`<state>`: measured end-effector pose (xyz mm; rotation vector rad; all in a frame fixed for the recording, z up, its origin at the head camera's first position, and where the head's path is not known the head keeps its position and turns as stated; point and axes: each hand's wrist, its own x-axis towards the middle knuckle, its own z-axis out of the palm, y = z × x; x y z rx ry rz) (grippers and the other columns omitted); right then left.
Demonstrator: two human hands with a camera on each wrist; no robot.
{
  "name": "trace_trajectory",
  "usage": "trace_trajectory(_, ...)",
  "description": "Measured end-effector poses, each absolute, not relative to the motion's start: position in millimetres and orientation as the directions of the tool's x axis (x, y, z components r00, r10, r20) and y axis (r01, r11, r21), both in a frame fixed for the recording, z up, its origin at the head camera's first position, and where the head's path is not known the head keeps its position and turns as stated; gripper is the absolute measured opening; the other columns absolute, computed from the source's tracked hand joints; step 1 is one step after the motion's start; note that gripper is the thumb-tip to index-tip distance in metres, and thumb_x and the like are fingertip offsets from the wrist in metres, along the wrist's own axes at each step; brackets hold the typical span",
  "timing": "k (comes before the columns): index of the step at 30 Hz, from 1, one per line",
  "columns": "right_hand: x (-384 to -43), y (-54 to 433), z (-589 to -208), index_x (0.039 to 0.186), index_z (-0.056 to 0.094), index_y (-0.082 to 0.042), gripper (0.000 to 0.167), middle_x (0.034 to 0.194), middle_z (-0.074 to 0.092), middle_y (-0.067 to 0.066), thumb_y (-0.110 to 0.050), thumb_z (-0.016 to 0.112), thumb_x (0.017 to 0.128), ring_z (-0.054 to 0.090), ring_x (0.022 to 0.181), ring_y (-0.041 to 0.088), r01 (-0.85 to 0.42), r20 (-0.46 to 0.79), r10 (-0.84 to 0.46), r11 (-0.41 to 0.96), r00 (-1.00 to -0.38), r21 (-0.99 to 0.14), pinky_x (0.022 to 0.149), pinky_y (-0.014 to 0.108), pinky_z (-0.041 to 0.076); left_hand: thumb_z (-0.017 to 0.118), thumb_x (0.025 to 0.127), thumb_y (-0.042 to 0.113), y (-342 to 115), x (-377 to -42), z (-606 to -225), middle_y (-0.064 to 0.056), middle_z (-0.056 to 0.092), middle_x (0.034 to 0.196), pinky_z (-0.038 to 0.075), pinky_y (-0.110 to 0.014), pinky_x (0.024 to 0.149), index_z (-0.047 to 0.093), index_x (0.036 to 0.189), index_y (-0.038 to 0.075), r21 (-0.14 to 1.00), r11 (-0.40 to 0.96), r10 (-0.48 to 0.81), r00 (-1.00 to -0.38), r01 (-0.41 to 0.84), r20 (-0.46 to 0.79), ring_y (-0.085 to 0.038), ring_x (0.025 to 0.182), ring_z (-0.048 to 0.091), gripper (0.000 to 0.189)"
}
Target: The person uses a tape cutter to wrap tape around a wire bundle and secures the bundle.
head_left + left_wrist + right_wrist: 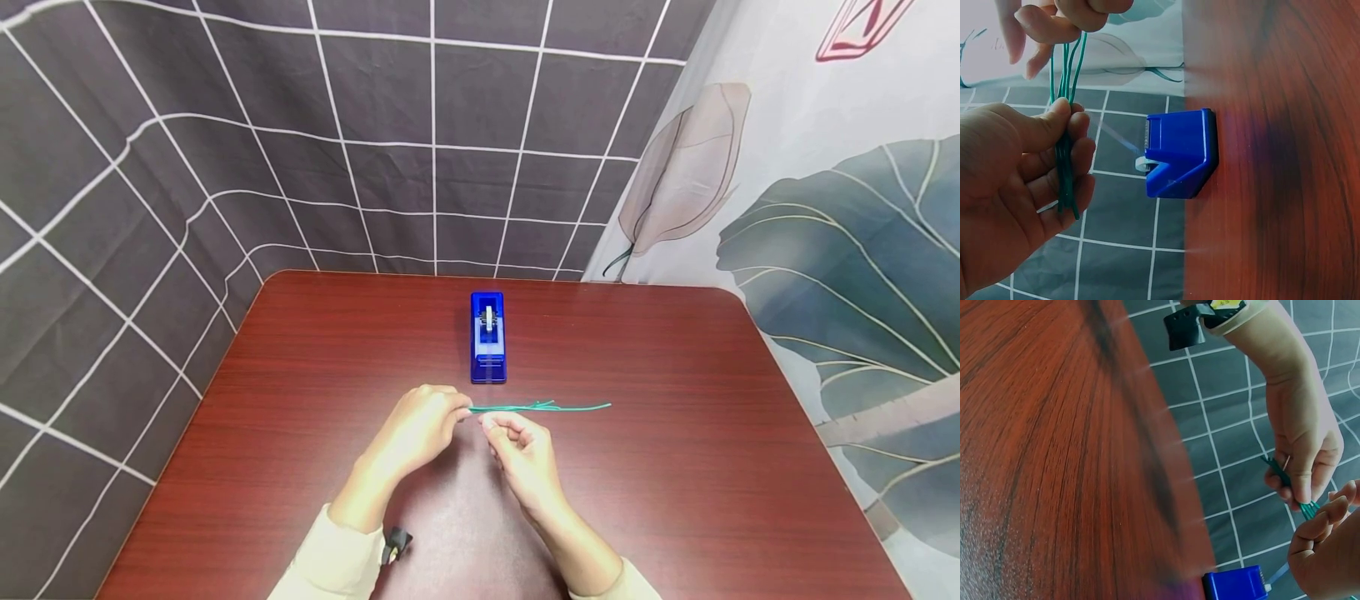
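My left hand pinches a bundle of thin green wires between thumb and fingers. In the left wrist view the bundle's lower ends lie across its curled fingers. The wires' other ends fan out to the right. My right hand is just right of the left, its bent fingertips right at the bundle; I cannot tell whether they pinch it. Beyond both hands stands a blue tape dispenser with a small white roll. A strip of clear tape stretches from it toward the hands.
The red-brown wooden table has rounded far corners. Behind and to the left hangs a dark cloth with a white grid. A leaf-printed white curtain hangs at the right. A small black device sits at the left cuff.
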<state>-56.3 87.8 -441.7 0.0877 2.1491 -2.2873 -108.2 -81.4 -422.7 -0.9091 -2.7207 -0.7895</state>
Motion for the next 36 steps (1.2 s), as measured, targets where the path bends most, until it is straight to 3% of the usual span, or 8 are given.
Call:
trace_trajectory(23, -53.6, 87.6, -437.4, 0.107, 0.067, 0.018, 0.025, 0.063, 0.056, -0.007, -0.004, 0.065, 0.097, 0.047, 0.056, 0.003, 0.024, -0.026, 0.022, -0.073, -0.999, -0.997, 0.050, 0.015, 0.036, 0.074, 0.089, 0.007, -81.4, -103.3, -416.8, 0.005, 0.066, 0.076, 0.054, -0.036, 0.068, 0.074, 0.087, 0.012, 0.421, 0.661, 0.523, -0.783, 0.622, 0.335, -0.017, 0.073, 0.068, 0.006)
trace_trajectory(36, -54.0, 88.5, -441.5, 0.106, 0.068, 0.017, 0.024, 0.061, 0.056, -0.005, -0.005, 0.065, 0.098, 0.043, 0.052, 0.001, 0.039, -0.041, 0.023, -0.073, -0.999, -0.997, 0.047, 0.015, 0.032, 0.073, 0.090, 0.005, -80.6, -104.9, -417.9, 0.004, 0.065, 0.074, 0.053, -0.034, 0.066, 0.074, 0.087, 0.010, 0.450, 0.624, 0.529, -0.770, 0.638, 0.358, -0.015, 0.069, 0.065, 0.006)
